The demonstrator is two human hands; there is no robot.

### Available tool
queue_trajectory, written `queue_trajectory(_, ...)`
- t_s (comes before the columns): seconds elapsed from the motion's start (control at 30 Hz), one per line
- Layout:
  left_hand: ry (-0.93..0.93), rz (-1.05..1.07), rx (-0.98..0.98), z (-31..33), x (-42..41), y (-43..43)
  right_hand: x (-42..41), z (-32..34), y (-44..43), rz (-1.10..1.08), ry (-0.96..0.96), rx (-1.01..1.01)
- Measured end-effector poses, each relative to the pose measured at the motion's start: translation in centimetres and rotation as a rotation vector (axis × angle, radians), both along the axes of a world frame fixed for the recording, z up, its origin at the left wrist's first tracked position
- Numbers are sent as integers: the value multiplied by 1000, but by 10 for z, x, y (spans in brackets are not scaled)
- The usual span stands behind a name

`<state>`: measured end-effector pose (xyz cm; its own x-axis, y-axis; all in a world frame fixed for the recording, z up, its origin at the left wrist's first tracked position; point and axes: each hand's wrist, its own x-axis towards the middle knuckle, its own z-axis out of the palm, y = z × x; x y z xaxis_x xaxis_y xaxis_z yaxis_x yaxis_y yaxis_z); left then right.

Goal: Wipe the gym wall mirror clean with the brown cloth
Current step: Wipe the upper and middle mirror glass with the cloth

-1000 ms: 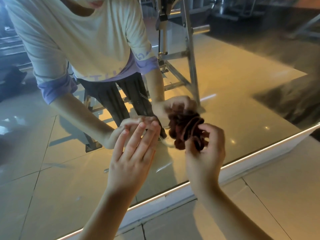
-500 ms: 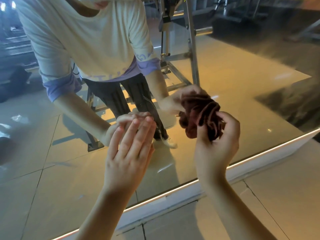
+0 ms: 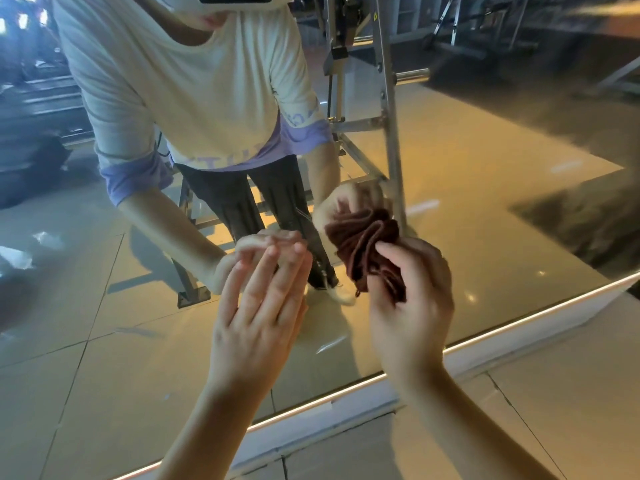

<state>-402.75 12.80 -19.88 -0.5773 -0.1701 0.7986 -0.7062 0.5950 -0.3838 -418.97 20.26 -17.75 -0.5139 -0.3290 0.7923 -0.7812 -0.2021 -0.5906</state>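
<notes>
**Fingers bunched round the cloth, low on the glass**

Fingers of the right hand are curled tight round a wad of brown cloth, thumb pressed into its folds. The wad sticks out beyond the fingertips, up and away toward the mirror, and its far end seems to meet its own reflection, so I'd judge it at the glass or only just off it. The left hand is just beside it, empty, fingers straight and together, tips at or very near the glass.

Both hands are low, near the mirror's bottom edge, where a lit strip runs above the tiled floor. That leaves little glass below the cloth. The left hand stands in the way of a stroke that side. Toward the mirror's right edge and upward the glass is free, so a wipe probably goes there. Bunched like this, the cloth offers a narrow face; flattening it would cover more.
</notes>
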Motion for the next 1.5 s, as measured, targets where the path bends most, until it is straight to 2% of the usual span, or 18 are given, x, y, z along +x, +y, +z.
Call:
queue_trajectory(0.03,2,17,-2,1,1,-1,-9,4,0,-18,7,-5)
queue_trajectory(0.17,16,33,22,1,2,-3,-21,22,-11,-165,-217,-129)
queue_trajectory(0.2,18,33,25,0,1,-2,-14,18,-11,-162,-177,-123)
queue_trajectory(0.3,10,37,13,-1,1,-2,-3,-12,-5,-51,154,-3)
queue_trajectory(0.37,3,42,14,-1,2,-2,-10,-14,0,-12,256,39)
queue_trajectory(0.53,9,41,22,1,2,-1,-16,21,-12,-158,117,-141)
queue_trajectory(0.7,46,49,15,3,6,0,-11,-15,-5,5,457,-16)
queue_trajectory(0.77,59,66,14,3,9,0,-16,-6,-5,-7,467,-30)
queue_trajectory(0.9,65,78,7,3,12,-1,-7,27,-19,-102,311,-167)
queue_trajectory(1.07,51,79,6,3,13,0,-19,-3,-10,15,676,-62)
queue_trajectory(1.13,36,79,9,3,15,0,-23,10,-11,-9,661,-93)
queue_trajectory(1.27,59,87,22,3,16,2,1,42,-27,-84,479,-227)
queue_trajectory(1.33,106,96,27,3,17,3,4,34,-28,-21,569,-195)
queue_trajectory(1.43,132,129,20,5,25,2,-10,25,-21,14,843,-102)
queue_trajectory(1.5,112,128,15,7,30,1,-13,39,-23,-22,792,-149)
